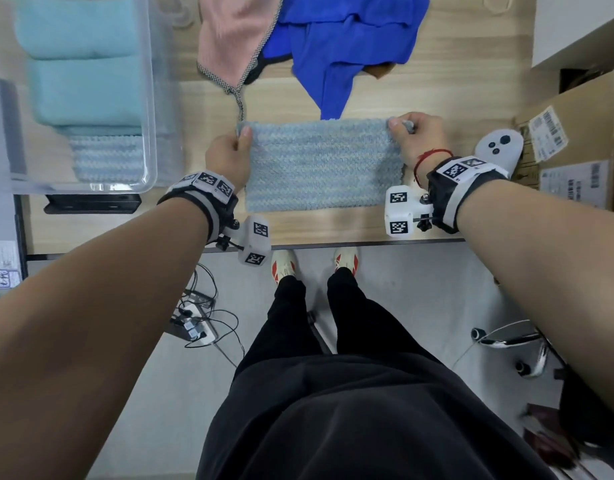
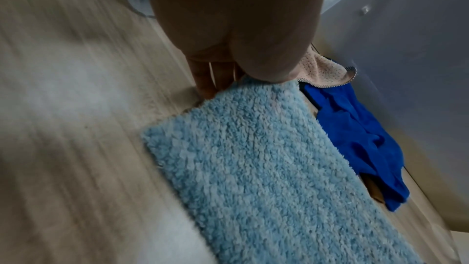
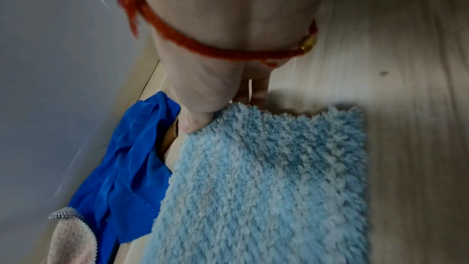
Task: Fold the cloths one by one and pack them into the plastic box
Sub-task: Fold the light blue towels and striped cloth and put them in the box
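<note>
Near the front edge of the surface [image 1: 367, 98] lies my fluffy blue cloth [image 1: 321, 164], its long axis running left to right, parallel to that edge; my left hand [image 1: 229, 157] pinches its far left corner, my right hand [image 1: 418, 140] pinches the far right one; the plastic box [image 1: 149, 98] sits at the surface's left end, nearer my left hand, so I judge the next fold runs right to left.
</note>
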Action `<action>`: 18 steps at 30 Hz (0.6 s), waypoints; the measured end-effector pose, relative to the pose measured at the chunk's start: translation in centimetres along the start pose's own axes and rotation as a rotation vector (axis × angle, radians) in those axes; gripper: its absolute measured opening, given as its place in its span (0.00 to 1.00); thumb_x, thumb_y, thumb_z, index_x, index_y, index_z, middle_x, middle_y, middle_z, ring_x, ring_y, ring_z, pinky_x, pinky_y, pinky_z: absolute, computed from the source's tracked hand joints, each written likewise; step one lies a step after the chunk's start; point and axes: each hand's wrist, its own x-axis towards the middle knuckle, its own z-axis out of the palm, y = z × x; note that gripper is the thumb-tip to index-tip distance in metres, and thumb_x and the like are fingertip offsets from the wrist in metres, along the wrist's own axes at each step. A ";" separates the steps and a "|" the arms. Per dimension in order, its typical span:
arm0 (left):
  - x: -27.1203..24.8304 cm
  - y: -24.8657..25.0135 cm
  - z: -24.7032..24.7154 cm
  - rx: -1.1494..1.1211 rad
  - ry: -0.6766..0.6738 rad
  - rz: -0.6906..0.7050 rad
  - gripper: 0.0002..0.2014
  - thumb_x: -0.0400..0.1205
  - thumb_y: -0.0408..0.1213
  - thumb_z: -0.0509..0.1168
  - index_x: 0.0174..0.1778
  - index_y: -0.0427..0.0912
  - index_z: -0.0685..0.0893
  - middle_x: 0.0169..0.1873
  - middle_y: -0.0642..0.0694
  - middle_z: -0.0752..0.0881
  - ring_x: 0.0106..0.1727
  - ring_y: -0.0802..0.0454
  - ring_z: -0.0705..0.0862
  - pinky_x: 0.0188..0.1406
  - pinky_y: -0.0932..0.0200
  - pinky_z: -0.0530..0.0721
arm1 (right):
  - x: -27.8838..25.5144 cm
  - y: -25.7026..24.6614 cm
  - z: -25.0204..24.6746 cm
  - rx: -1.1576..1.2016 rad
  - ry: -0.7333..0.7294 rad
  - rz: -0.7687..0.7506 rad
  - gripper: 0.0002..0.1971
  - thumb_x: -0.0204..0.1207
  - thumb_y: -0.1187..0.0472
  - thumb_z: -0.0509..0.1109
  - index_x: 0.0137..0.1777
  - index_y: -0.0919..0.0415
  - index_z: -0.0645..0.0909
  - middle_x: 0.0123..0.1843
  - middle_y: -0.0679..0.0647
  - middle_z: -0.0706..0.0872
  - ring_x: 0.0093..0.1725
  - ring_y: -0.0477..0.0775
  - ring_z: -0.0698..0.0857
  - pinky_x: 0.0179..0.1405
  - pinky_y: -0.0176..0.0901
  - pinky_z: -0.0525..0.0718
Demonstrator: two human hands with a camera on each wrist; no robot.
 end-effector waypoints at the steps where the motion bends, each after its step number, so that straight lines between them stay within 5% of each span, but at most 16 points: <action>1: 0.3 0.0 0.1 0.017 -0.005 -0.005 0.24 0.89 0.52 0.49 0.31 0.40 0.70 0.33 0.40 0.77 0.37 0.45 0.74 0.36 0.55 0.66 | 0.3 -0.1 0.1 -0.011 0.006 0.005 0.13 0.71 0.41 0.68 0.32 0.46 0.79 0.29 0.41 0.80 0.36 0.48 0.79 0.41 0.43 0.80; 4: 0.9 0.0 0.4 0.048 -0.020 -0.033 0.24 0.89 0.53 0.49 0.38 0.38 0.75 0.36 0.40 0.80 0.40 0.44 0.76 0.39 0.55 0.69 | 0.9 -0.5 0.4 -0.057 0.022 0.003 0.14 0.71 0.41 0.68 0.30 0.47 0.77 0.30 0.44 0.80 0.35 0.50 0.80 0.40 0.45 0.82; 8: 1.3 -0.1 0.8 0.034 -0.002 -0.068 0.22 0.88 0.52 0.52 0.31 0.44 0.69 0.28 0.48 0.74 0.37 0.45 0.73 0.34 0.55 0.66 | 1.7 -0.6 0.6 -0.153 0.047 -0.014 0.16 0.73 0.41 0.67 0.35 0.53 0.76 0.30 0.47 0.77 0.35 0.52 0.77 0.36 0.43 0.75; 11: 1.4 -0.2 1.0 -0.027 0.057 -0.098 0.16 0.85 0.54 0.59 0.44 0.44 0.79 0.34 0.50 0.79 0.40 0.48 0.77 0.41 0.56 0.75 | 1.9 -0.4 0.6 -0.267 0.104 0.004 0.17 0.75 0.41 0.67 0.45 0.55 0.75 0.40 0.50 0.81 0.40 0.54 0.78 0.39 0.43 0.73; 14: 1.0 -0.1 0.9 -0.114 0.167 -0.125 0.16 0.79 0.54 0.68 0.51 0.47 0.76 0.40 0.52 0.82 0.41 0.53 0.80 0.43 0.61 0.77 | 1.4 -0.2 0.3 -0.257 0.169 0.029 0.20 0.74 0.39 0.69 0.52 0.57 0.76 0.46 0.51 0.84 0.44 0.54 0.82 0.45 0.47 0.80; 18: 0.0 1.6 1.2 -0.057 0.145 0.030 0.15 0.76 0.49 0.72 0.45 0.48 0.73 0.38 0.53 0.79 0.39 0.53 0.77 0.37 0.60 0.73 | -0.2 0.5 0.0 -0.248 0.119 0.086 0.29 0.67 0.33 0.73 0.55 0.55 0.76 0.52 0.52 0.84 0.47 0.51 0.83 0.44 0.42 0.78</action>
